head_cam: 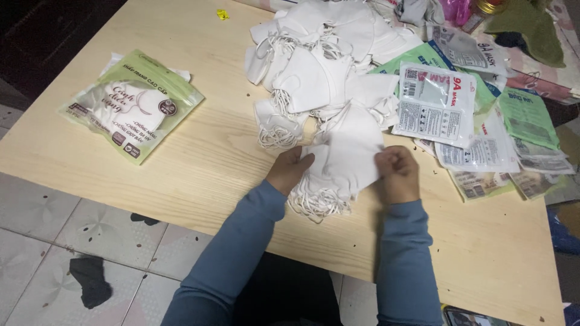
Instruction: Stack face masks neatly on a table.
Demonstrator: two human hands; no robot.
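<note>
My left hand and my right hand both grip a small stack of white face masks near the front edge of a light wooden table. White ear loops hang from the stack's lower edge between my wrists. Behind the stack lies a large loose pile of white masks. Both arms wear blue-grey sleeves.
A green and clear filled mask packet lies at the table's left. Several flat plastic packets are spread at the right, some green. A small yellow scrap sits at the back. Tiled floor with a dark cloth lies below left.
</note>
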